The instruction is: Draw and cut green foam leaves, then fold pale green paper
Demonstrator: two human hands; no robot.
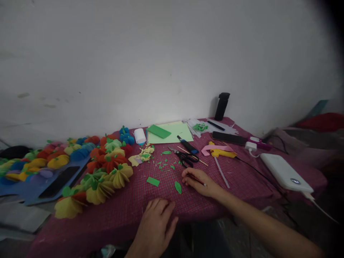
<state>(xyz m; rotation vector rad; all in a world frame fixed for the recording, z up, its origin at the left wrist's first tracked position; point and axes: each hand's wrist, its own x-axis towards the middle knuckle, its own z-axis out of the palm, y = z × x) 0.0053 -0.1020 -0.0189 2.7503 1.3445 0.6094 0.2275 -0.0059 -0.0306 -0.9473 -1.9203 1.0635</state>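
My left hand (157, 224) rests palm down at the front edge of the cloth-covered table, fingers stretched out, with nothing visible in it. Farther right, my right hand (197, 182) is closed around a thin dark stick with a pale end (205, 185); its exact kind is too small to tell. Just left of those fingers lies a green leaf-shaped cutout (178, 187). A small green rectangle (153, 181) is on the cloth, beyond the left hand. Black-handled scissors (185, 156) lie behind the right hand, beside green scraps (163, 165) and another green leaf (166, 152).
Many colourful pleated paper pumpkins (111, 161) fill the left side. Behind are paper sheets (177, 132), a white roll (139, 136), and a cutter knife (188, 145). At right lie a yellow glue gun (223, 153) with its cord and a white power bank (285, 172).
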